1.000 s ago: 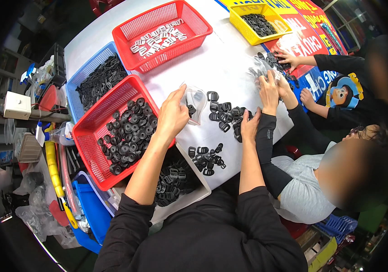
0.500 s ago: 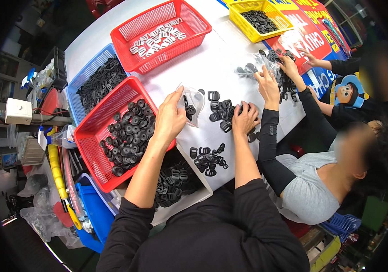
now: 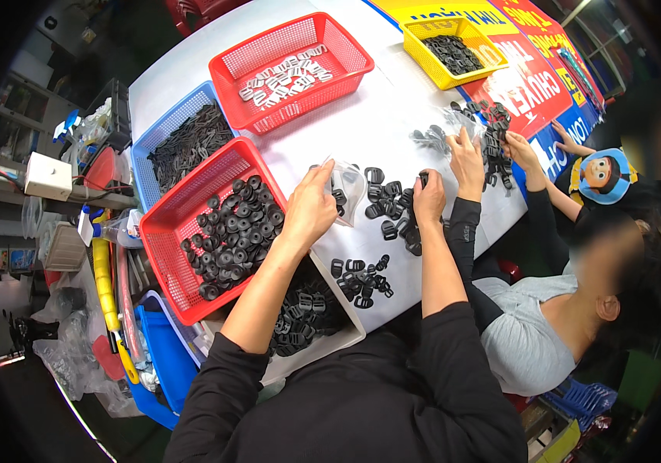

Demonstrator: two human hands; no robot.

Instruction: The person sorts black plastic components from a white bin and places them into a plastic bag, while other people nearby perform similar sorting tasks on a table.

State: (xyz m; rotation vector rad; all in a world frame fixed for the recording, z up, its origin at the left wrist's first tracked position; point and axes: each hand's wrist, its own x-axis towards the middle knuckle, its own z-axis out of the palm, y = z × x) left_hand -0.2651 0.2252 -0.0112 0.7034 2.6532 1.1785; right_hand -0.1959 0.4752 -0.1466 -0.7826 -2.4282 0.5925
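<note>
My left hand (image 3: 310,207) is closed on the edge of a small clear plastic bag (image 3: 354,189), which has a few black pieces in it. My right hand (image 3: 429,202) pinches a black plastic buckle (image 3: 423,180) just above the table. Between my hands, a loose pile of black buckles (image 3: 377,202) lies beside the bag, partly hidden by my right hand. Closer to me is a second pile of smaller black buckles (image 3: 363,284). Under my left forearm, a white-rimmed box (image 3: 354,332) holds many black buckles.
A red basket (image 3: 164,266) of black round discs stands left of my left hand. Beyond are a blue basket (image 3: 141,147) of black parts, a red basket (image 3: 230,65) of white buckles and a yellow basket (image 3: 415,50). At right, a co-worker's hand (image 3: 467,166) handles another bag.
My right hand has lifted off the buckle pile and now pinches a buckle. My left hand still grips the bag, which gapes wider. The whole view has shifted slightly.
</note>
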